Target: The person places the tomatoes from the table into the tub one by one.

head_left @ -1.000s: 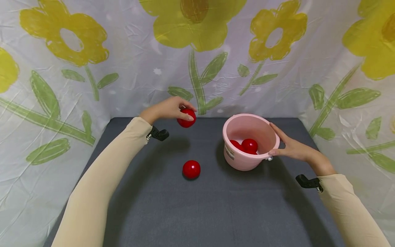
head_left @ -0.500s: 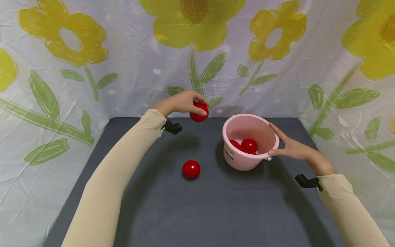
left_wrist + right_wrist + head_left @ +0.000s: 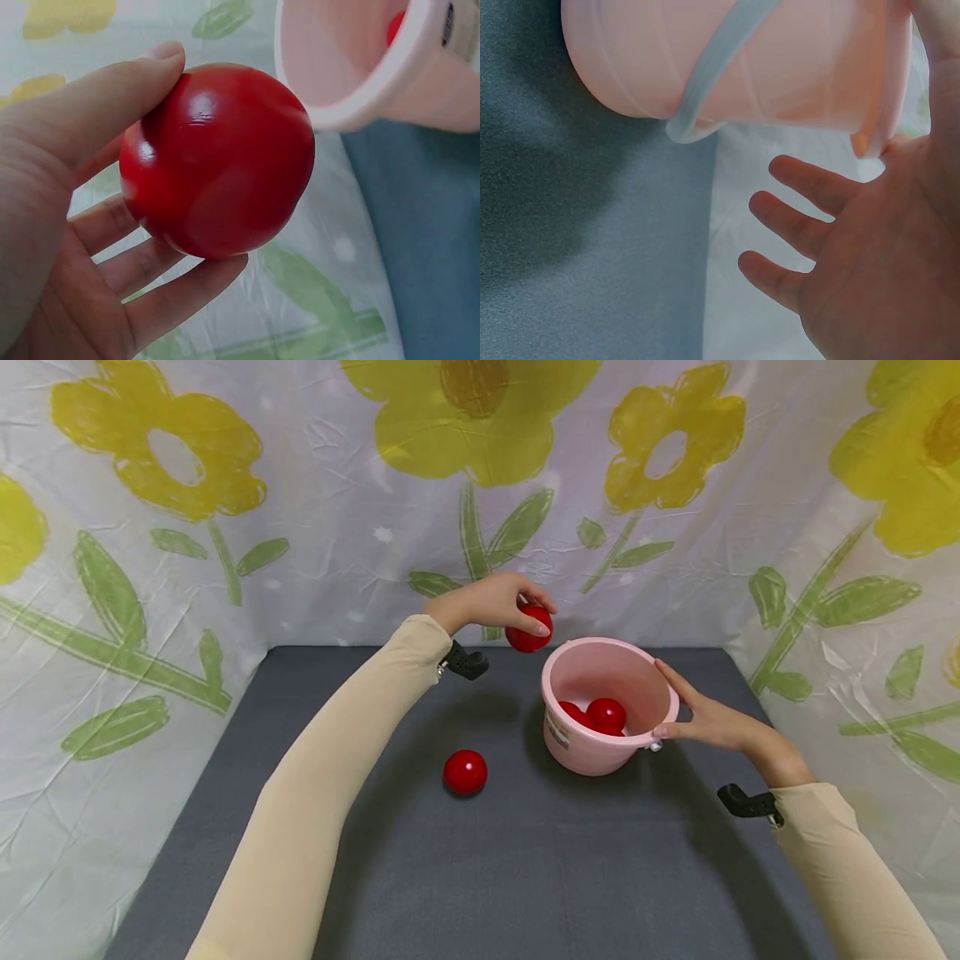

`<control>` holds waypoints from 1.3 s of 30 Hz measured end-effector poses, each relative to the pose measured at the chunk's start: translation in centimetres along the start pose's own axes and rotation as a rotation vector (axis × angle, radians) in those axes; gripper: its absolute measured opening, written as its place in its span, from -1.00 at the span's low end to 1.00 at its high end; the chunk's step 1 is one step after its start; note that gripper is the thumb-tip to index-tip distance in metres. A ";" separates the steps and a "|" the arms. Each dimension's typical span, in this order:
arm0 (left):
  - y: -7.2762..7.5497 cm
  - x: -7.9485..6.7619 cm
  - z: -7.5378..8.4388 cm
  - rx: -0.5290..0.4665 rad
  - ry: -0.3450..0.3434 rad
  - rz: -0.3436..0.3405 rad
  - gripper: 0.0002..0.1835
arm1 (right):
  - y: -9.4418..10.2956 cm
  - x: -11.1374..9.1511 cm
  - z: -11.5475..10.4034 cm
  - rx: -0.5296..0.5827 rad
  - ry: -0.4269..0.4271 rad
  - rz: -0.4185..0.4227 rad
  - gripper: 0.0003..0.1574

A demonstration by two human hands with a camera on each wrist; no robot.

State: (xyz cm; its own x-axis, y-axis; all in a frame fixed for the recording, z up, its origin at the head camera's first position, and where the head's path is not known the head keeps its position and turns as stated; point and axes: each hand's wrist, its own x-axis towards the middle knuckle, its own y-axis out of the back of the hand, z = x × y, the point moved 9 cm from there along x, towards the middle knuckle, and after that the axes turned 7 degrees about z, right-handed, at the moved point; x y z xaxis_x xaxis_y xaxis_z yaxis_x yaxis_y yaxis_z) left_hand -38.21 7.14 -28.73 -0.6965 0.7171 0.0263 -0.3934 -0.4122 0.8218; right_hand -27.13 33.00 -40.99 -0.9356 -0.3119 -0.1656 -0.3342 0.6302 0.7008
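My left hand (image 3: 491, 602) holds a glossy red ball (image 3: 529, 628) in the air, just left of a pink bucket (image 3: 596, 753) and above its rim level. In the left wrist view the thumb and fingers curve round the ball (image 3: 221, 161), clear of the bucket (image 3: 420, 97). My right hand (image 3: 716, 722) holds the bucket's right rim between thumb and index finger. Its other fingers (image 3: 795, 225) stretch out below the bucket (image 3: 780, 67) in the right wrist view, apart from it. Red balls (image 3: 606, 715) lie inside the bucket, partly hidden by its near wall.
Another red ball (image 3: 465, 772) rests on the dark grey tabletop (image 3: 525, 877), left of and nearer than the bucket. A pale flower-printed cloth (image 3: 337, 527) hangs behind the table and along both sides. A light handle (image 3: 712, 67) hangs on the bucket's side.
My left hand has carried the red ball rightward and slightly up, toward the bucket. The right hand, the bucket and the ball on the table have stayed in place.
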 end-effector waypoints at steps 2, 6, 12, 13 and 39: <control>-0.2 0.5 0.5 -0.003 -0.007 -0.007 -0.59 | 0.0 0.0 -0.1 0.004 0.003 -0.002 0.41; -0.5 1.2 1.3 -0.001 -0.007 -0.011 -0.60 | 0.0 0.1 -0.2 0.012 0.007 -0.001 0.41; -1.2 2.2 2.3 0.009 -0.012 -0.012 -0.60 | 0.1 0.2 -0.1 0.005 0.005 -0.002 0.40; -1.4 2.4 2.5 0.002 -0.011 -0.016 -0.60 | 0.1 0.2 0.0 0.002 0.001 -0.002 0.40; -6.7 6.4 5.2 -0.108 -0.009 -0.081 -0.55 | 0.3 0.1 0.3 0.003 -0.028 -0.008 0.39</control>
State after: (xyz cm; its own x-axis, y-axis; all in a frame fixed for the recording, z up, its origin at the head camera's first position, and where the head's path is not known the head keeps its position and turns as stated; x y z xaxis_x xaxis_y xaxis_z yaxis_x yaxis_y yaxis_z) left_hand -36.93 17.40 -31.12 -0.6547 0.7552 -0.0322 -0.5109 -0.4108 0.7552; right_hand -27.38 33.32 -41.04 -0.9357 -0.2967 -0.1907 -0.3419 0.6300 0.6973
